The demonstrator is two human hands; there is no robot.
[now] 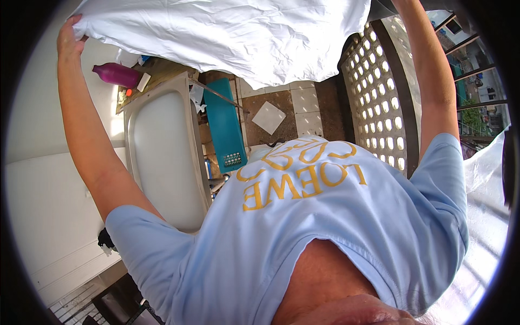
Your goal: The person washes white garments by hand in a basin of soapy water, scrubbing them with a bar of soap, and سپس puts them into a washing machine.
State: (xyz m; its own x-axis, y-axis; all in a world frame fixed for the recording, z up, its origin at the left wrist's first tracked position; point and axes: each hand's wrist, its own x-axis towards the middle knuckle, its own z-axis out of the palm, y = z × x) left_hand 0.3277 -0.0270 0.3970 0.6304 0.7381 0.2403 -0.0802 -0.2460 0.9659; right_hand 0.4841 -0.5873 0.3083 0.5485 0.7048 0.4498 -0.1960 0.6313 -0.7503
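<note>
A large white cloth (233, 38), wrinkled and spread out, hangs across the top of the view. At the upper left my left hand (70, 40) is closed on a corner of it, with my arm stretched out. My right arm reaches up along the right side, past the cloth's other end. The right hand itself lies beyond the upper edge, so its fingers and anything in them are hidden.
Below the cloth on the left is a pale basin (168, 157) with a metal rim. A purple bottle (116, 75) lies by its far end. A teal board (222, 124) stands beside the basin. A perforated block wall (376, 92) and a barred window (476, 76) are at right.
</note>
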